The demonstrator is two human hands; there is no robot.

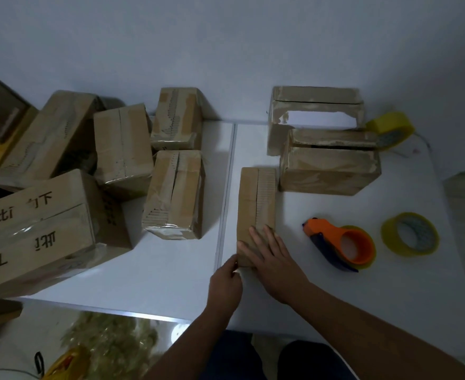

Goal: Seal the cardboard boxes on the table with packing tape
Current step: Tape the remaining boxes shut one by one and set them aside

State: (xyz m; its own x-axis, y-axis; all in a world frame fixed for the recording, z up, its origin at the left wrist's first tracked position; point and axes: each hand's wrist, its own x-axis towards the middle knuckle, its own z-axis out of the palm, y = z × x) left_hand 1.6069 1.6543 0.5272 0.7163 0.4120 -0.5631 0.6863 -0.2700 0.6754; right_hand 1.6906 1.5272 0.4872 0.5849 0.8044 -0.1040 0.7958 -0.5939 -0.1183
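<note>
right hand [273,259] lies flat, fingers straight, on the narrow box [256,204]; left hand [225,281] seemingly pinches its near end.

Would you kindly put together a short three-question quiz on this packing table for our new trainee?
1. True or false: the right hand lies flat on the narrow box.
2. Where is the orange tape dispenser? A) in the left hand B) lying on the table C) on top of a box
3. How many loose yellow tape rolls are in view?

Key
1. True.
2. B, right of the narrow box.
3. Two: the near roll beside the dispenser and the far roll at the back.
</note>
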